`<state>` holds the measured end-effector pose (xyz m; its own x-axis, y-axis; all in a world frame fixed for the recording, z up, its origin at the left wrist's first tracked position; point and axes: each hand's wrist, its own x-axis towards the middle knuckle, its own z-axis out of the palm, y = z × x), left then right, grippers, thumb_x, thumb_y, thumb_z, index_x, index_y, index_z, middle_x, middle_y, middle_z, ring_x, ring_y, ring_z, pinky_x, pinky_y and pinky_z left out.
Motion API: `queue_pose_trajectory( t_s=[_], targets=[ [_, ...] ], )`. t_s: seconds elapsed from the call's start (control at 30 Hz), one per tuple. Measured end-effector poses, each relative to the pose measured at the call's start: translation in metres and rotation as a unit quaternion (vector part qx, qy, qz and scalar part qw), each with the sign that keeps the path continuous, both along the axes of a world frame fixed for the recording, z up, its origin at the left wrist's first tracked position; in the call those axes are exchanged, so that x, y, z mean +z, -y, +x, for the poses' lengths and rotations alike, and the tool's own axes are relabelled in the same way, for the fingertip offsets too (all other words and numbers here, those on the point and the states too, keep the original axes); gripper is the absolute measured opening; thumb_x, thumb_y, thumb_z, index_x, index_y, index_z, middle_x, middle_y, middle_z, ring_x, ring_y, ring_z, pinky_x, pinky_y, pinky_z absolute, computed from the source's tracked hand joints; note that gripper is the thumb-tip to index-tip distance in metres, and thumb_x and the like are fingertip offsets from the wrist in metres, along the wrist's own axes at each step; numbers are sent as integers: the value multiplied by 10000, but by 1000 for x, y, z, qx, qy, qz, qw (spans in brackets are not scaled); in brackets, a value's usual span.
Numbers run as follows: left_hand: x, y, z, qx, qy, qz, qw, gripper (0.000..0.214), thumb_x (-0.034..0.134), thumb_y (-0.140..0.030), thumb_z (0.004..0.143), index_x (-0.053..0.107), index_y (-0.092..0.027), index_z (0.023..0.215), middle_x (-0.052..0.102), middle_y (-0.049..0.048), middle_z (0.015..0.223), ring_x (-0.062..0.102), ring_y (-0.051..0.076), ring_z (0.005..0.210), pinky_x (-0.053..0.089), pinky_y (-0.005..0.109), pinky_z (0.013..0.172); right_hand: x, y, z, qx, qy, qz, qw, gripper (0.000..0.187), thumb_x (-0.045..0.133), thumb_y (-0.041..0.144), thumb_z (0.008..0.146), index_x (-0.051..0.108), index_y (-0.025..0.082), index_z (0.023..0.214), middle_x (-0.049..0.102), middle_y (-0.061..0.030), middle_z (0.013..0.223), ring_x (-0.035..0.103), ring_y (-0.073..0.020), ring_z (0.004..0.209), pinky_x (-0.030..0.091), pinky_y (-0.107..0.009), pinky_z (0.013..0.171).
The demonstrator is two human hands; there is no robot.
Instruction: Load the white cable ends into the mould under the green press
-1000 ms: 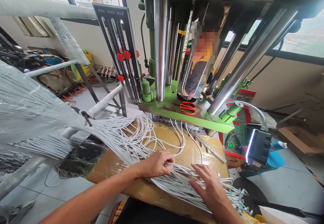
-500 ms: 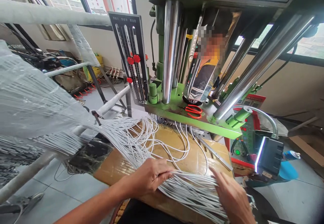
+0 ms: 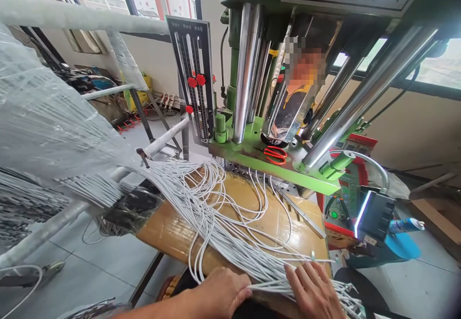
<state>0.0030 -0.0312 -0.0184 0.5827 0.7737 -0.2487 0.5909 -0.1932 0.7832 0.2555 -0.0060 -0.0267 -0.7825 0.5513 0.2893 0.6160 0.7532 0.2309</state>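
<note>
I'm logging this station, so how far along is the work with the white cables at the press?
Already in place: several white cables loop across the tabletop and run up under the green press. In hand: the left hand pinches a few strands while the right hand rests flat on the cable bundle. Left: most of that bundle, plus the wrapped stock on the rack.

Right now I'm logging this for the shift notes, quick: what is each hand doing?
Left hand: closed on a few white wires.
Right hand: open, fingers spread flat on the same wires.
</note>
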Motion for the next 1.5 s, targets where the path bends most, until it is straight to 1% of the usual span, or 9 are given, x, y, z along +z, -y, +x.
queue_pose_trajectory(
  t_s=[0.17, 0.37, 0.5, 0.6, 0.8, 0.93, 1.13, 1.3, 1.5],
  targets=[
    [16, 1, 9, 14, 199, -114, 973, 273, 431, -385, 933, 626, -195, 905, 596, -12, 802, 500, 146, 729, 377, 218, 680, 21, -1, -15, -25, -56, -16, 998, 343, 424, 119, 873, 524, 114, 1201, 618, -72, 800, 516, -231, 750, 366, -397, 774],
    [-10, 9, -13, 64, 84, -171, 980, 313, 444, -399, 911, 671, -188, 870, 535, -12, 677, 477, 136, 655, 364, 224, 627, -15, -4, -5, -83, -29, -60, 994, 211, 432, 30, 833, 580, 177, 864, 572, -36, 717, 509, -218, 698, 376, -378, 735],
    [-22, 9, -1, 45, 226, -398, 888, 434, 608, -521, 787, 582, -180, 1055, 448, -67, 587, 339, 87, 458, 266, 196, 451, -16, 8, -31, -62, -12, -90, 994, 293, 508, 44, 770, 597, 137, 1033, 600, -61, 788, 542, -242, 735, 441, -379, 693],
    [-16, 2, 3, 77, 260, -329, 905, 489, 468, -616, 858, 595, -147, 801, 391, -57, 565, 288, 80, 485, 226, 210, 471, 7, 7, -37, -39, -30, -190, 981, 355, 529, 65, 788, 593, 185, 1116, 636, -63, 908, 586, -245, 838, 494, -403, 783],
    [-13, -5, -22, 20, 241, -236, 941, 495, 426, -574, 909, 663, -142, 953, 437, -36, 616, 355, 97, 585, 254, 218, 540, 27, -9, 2, -87, -297, -453, 836, 480, 396, 341, 965, 331, 323, 1441, 411, -39, 1482, 388, -230, 1352, 386, -441, 1086],
    [-19, -8, -13, 15, 266, -289, 919, 511, 442, -599, 890, 612, -132, 769, 456, -30, 575, 375, 83, 503, 261, 213, 490, 4, 2, -35, -79, -421, -522, 738, 442, 288, 342, 999, 352, 304, 1435, 427, -39, 1472, 450, -188, 1311, 406, -403, 1079],
    [-24, -19, 15, 100, 369, -303, 873, 522, 574, -644, 783, 534, -140, 654, 435, -41, 507, 358, 69, 451, 257, 208, 454, -6, -5, -67, -2, -336, -426, 840, 400, 336, 261, 980, 468, 236, 1357, 538, -82, 1361, 478, -171, 1275, 427, -334, 1058],
    [-28, -28, 13, 203, 324, -328, 864, 389, 685, -479, 740, 594, -114, 645, 495, -28, 462, 386, 68, 390, 268, 196, 397, -24, -76, 14, -273, -243, -237, 900, 410, 316, 253, 955, 520, 115, 1283, 561, -169, 1270, 491, -273, 1186, 408, -468, 1021],
    [-30, -39, 15, 235, 356, -315, 848, 326, 714, -403, 719, 557, -138, 829, 641, 11, 668, 455, 54, 416, 276, 173, 404, -36, -112, 52, -302, -153, -259, 905, 399, 388, 216, 879, 571, 141, 1225, 607, -141, 1072, 525, -272, 1021, 459, -409, 894]
  ],
)
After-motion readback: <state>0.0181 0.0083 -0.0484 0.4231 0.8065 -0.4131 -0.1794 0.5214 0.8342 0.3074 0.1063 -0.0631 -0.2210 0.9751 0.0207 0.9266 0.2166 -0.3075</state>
